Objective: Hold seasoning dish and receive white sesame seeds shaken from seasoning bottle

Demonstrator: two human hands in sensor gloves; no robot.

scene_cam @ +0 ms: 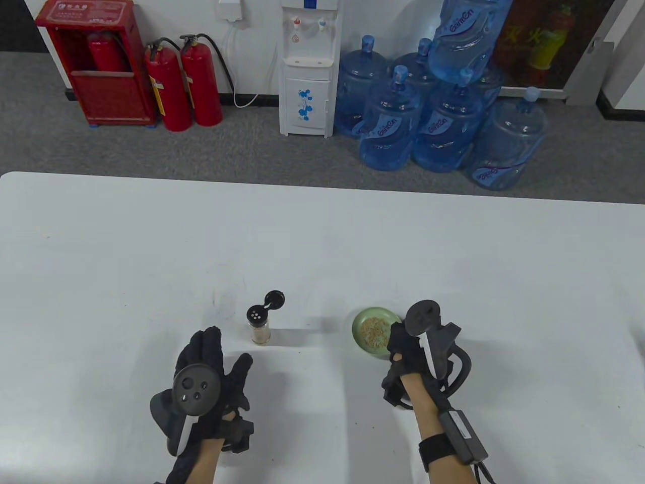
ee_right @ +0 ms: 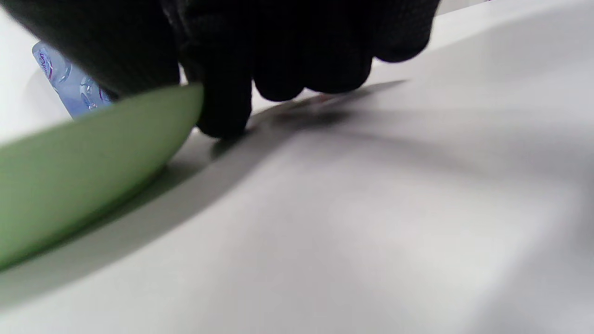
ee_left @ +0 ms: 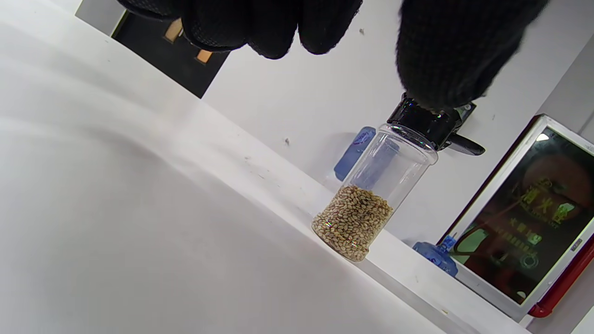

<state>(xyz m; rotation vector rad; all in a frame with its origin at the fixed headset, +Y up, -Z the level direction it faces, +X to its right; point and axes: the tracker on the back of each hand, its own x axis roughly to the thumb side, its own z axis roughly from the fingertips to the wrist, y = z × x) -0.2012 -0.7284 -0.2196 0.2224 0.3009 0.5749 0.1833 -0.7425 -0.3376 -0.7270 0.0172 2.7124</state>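
On a white desk (scene_cam: 151,252), the seasoning bottle (scene_cam: 260,327) stands uncapped left of the seasoning dish (scene_cam: 365,330); the right hand (scene_cam: 403,353) grips the dish rim, the left hand (scene_cam: 211,373) hovers unclenched. A nudge could topple the bottle and spill seeds.

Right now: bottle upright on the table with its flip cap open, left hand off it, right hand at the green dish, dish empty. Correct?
Not quite: the green dish is not empty; the table view shows a pile of sesame seeds in it. The rest holds: the bottle stands upright with its flip cap open, left hand off it, right hand at the dish rim.
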